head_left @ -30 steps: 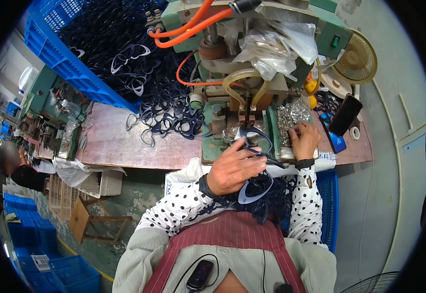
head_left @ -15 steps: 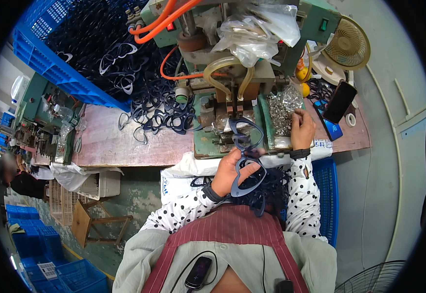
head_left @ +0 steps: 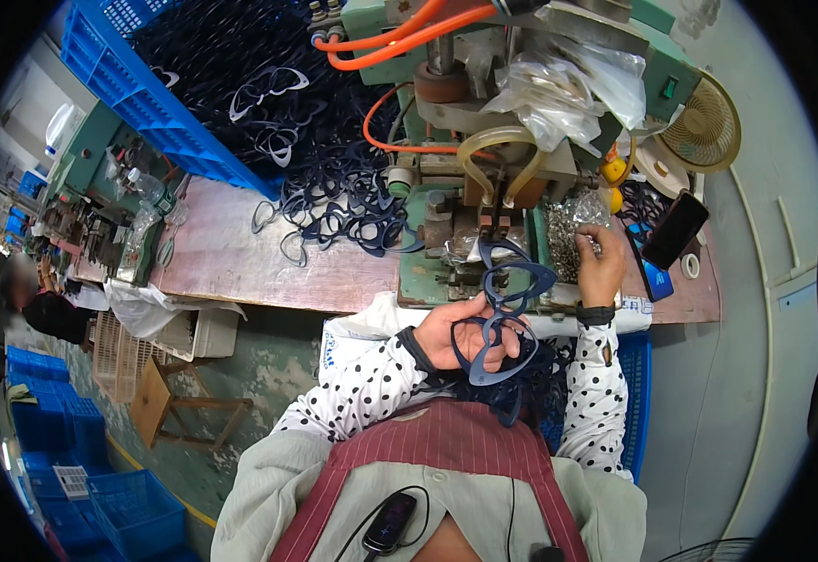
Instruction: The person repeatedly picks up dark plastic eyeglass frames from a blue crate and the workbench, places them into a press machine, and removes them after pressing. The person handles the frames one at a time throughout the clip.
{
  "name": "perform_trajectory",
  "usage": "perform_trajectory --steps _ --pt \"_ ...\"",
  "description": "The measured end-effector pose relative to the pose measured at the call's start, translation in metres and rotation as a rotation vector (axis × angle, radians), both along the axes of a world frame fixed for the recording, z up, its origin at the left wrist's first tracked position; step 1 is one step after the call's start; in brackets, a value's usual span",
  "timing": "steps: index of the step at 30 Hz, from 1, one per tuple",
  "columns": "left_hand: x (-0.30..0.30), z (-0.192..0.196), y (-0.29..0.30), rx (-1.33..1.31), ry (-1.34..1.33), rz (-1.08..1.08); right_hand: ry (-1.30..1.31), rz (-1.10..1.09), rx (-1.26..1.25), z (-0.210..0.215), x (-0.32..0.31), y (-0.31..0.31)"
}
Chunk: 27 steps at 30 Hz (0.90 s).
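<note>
My left hand (head_left: 448, 339) is closed on a dark blue eyeglass frame (head_left: 491, 377), its palm turned up and fingers running behind and through the lower lens ring. The frame's other end reaches up to the working head of a green bench press (head_left: 495, 214); whether it touches the press I cannot tell. Beside the press, my right hand (head_left: 602, 270) is at the edge of a tray of small metal parts (head_left: 564, 245), with thumb and fingertips drawn together. Anything between those fingertips is too small to make out. More dark frames (head_left: 512, 401) lie in my lap below the left hand.
A blue crate (head_left: 161, 117) full of dark frames stands at the far left, with loose frames (head_left: 343, 211) spilling onto the table (head_left: 240, 248). Phones (head_left: 676, 229), a tape roll (head_left: 690, 267) and a fan (head_left: 699, 122) sit to the right. Orange hoses (head_left: 400, 51) cross the press.
The whole view has shifted, moving the scene right. My left hand has turned palm up around the frame. My right hand's fingers have come up out of the metal parts and drawn together.
</note>
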State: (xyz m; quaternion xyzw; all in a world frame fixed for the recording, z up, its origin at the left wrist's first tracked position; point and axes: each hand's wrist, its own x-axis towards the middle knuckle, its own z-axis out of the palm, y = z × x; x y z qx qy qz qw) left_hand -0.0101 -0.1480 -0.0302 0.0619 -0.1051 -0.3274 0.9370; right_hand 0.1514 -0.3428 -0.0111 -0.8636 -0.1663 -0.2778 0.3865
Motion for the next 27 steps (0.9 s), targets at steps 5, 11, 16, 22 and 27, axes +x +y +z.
perform_trajectory --steps 5,11,16,22,27 --pt "0.011 -0.014 0.001 -0.142 -0.121 -0.140 0.477 0.450 0.448 0.050 -0.030 0.030" --pt "0.023 -0.026 -0.003 -0.094 -0.194 -0.155 0.593 0.615 0.477 0.076 -0.053 0.041" --pt "0.025 -0.021 -0.006 -0.068 -0.259 -0.150 0.658 0.577 0.403 0.078 -0.055 0.055" --pt "0.012 0.004 -0.009 0.048 -0.363 0.035 0.648 0.573 0.619 0.077 -0.059 0.085" --pt "0.018 0.089 0.029 0.496 -1.114 0.677 0.615 0.555 0.665 0.073 -0.061 0.084"
